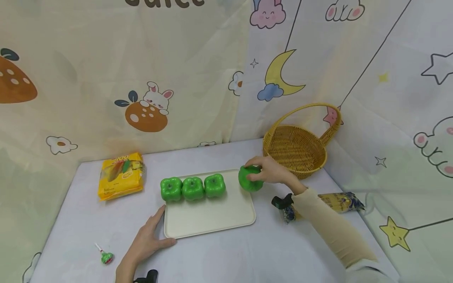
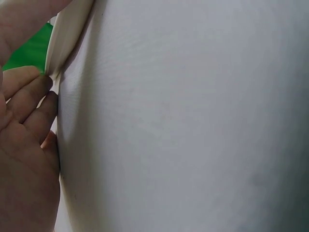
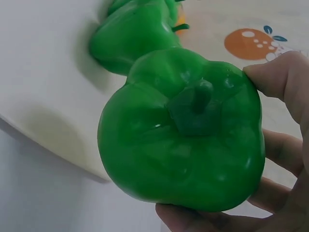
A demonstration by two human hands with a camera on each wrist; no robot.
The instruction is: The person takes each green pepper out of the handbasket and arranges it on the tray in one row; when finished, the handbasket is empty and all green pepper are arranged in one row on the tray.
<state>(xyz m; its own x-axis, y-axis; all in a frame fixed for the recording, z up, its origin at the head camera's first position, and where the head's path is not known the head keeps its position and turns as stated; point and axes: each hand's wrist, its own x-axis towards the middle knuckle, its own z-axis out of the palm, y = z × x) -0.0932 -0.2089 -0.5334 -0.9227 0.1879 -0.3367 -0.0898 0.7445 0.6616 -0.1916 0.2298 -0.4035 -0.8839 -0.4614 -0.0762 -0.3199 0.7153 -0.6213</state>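
My right hand [image 1: 269, 169] grips a green bell pepper [image 1: 249, 179] at the right end of a cream tray [image 1: 212, 220]; in the right wrist view that pepper [image 3: 183, 159] hangs over the tray's edge, thumb and fingers around its sides. Three more green bell peppers, a left one [image 1: 171, 188], a middle one [image 1: 192, 188] and a right one [image 1: 214, 185], stand in a row along the tray's back left. Against the tray's left end rests my left hand [image 1: 146, 237], fingers fairly straight and thumb spread by the front corner.
Behind the right hand stands a wicker basket [image 1: 295, 149] with a tall handle. A long yellow packet [image 1: 337, 201] lies partly under the right forearm. On the left are a yellow mango-printed bag [image 1: 121, 176] and a green-wrapped lollipop [image 1: 106, 257]. Printed cloth walls rise behind and to the right.
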